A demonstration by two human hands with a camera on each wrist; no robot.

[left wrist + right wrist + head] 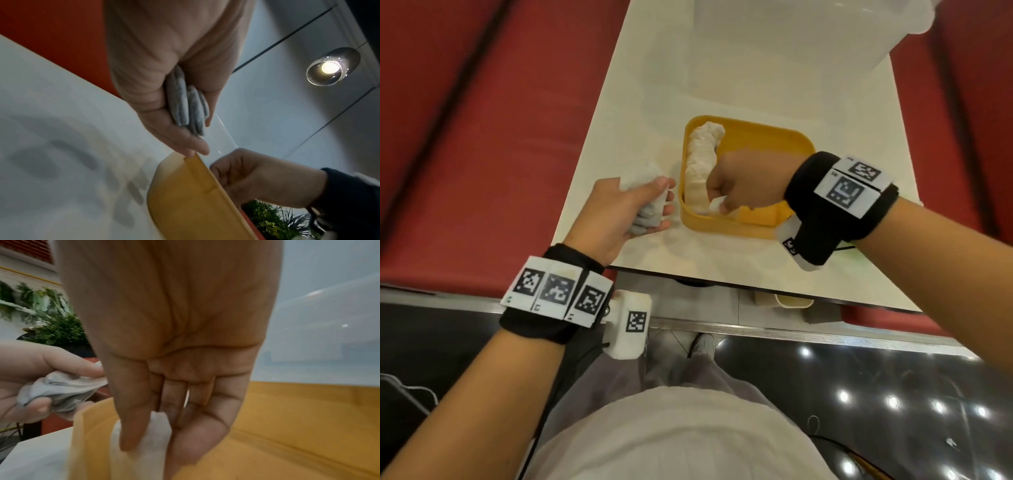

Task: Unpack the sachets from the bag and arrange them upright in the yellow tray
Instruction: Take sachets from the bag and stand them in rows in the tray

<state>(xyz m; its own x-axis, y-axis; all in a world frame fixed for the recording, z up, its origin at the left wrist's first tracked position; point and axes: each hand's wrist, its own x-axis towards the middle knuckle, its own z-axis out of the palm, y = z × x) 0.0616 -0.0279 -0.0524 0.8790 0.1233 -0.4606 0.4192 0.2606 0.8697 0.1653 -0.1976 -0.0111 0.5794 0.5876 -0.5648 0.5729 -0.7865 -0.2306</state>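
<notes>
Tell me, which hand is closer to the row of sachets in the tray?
Right. The right hand is inside the tray, touching the row. The left hand is outside, left of the tray.

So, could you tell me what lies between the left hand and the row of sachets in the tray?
In the head view, only the yellow tray wall and bare table separate them.

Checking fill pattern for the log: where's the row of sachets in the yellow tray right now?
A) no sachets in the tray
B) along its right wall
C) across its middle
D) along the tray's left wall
D: in the head view the row of sachets stands against the left wall of the yellow tray; the rest of its floor is bare.
</notes>
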